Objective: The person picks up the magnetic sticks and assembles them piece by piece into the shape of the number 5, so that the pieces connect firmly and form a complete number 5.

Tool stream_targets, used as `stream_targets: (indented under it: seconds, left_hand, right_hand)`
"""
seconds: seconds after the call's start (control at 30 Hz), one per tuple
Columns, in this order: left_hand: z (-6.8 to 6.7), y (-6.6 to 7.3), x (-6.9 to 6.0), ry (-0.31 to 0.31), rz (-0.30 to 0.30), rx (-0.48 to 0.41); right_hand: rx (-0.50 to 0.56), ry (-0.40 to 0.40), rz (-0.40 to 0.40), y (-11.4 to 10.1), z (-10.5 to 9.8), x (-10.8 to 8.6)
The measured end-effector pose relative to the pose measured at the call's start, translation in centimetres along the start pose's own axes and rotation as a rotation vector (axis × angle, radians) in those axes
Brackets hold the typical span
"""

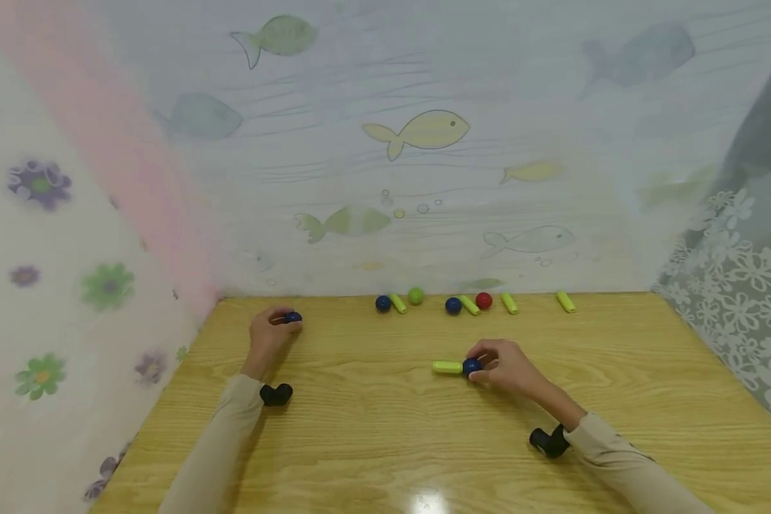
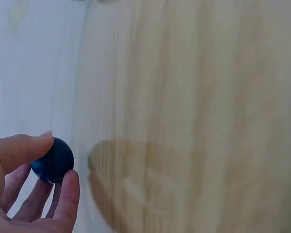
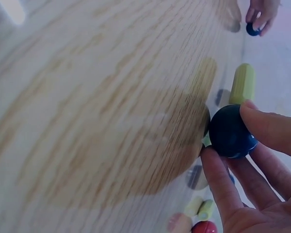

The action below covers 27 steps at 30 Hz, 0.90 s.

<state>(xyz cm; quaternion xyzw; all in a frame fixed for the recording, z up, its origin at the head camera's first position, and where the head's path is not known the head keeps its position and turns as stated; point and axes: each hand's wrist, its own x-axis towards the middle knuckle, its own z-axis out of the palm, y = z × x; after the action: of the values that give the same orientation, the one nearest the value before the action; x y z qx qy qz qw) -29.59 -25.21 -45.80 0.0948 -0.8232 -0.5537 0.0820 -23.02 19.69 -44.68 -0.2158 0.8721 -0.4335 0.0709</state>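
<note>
At the far left of the table, my left hand (image 1: pixel 268 339) pinches a dark blue ball (image 1: pixel 292 318) between thumb and fingers. The same ball (image 2: pixel 53 162) shows whole in the left wrist view. Right of the middle, the fingers and thumb of my right hand (image 1: pixel 509 369) grip a second dark blue ball (image 1: pixel 471 367). A yellow-green stick (image 1: pixel 447 367) extends leftward from this ball, its end touching it. In the right wrist view the ball (image 3: pixel 230 131) hides part of the stick (image 3: pixel 243 82).
Along the table's back edge lie two more blue balls (image 1: pixel 383 303), a green ball (image 1: pixel 415 295), a red ball (image 1: pixel 484 300) and several yellow-green sticks (image 1: pixel 510 303). Walls with painted fish and flowers border the wooden table (image 1: pixel 373 442). A black device (image 1: pixel 276 394) sits at each wrist.
</note>
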Motion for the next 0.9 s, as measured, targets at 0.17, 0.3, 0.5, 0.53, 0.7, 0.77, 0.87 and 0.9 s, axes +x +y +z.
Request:
stream_targets:
  seconds: [0.17, 0.3, 0.5, 0.53, 0.7, 0.77, 0.87, 0.9]
  left_hand:
    - [0.7, 0.7, -1.2, -0.094, 0.022, -0.042]
    - [1.4, 1.3, -2.2, -0.154, 0.037, -0.069]
    - [2.4, 2.8, -4.0, -0.237, 0.077, -0.093]
    - [2.5, 3.3, -4.6, -0.255, 0.075, -0.093]
    - [3.1, 5.8, -7.3, -0.328, 0.045, -0.127]
    - [3.6, 6.1, -7.8, -0.337, 0.049, -0.123]
    - [4.4, 6.1, -8.3, -0.355, 0.065, -0.108]
    - [4.7, 5.9, -8.3, -0.361, 0.074, -0.103]
  right_hand:
    - [0.002, 0.000, -0.009, 0.1, 0.0, 0.0]
    - [-0.001, 0.000, -0.014, 0.1, 0.0, 0.0]
    - [-0.008, -0.003, -0.020, 0.1, 0.0, 0.0]
    - [-0.007, -0.004, -0.019, 0.1, -0.1, -0.1]
    - [0.001, -0.004, -0.014, 0.2, 0.0, -0.1]
    - [0.002, -0.003, -0.011, 0.2, 0.0, -0.1]
    - [0.010, 0.001, -0.009, 0.1, 0.0, -0.1]
    - [0.013, 0.000, -0.011, 0.0, 0.0, -0.2]
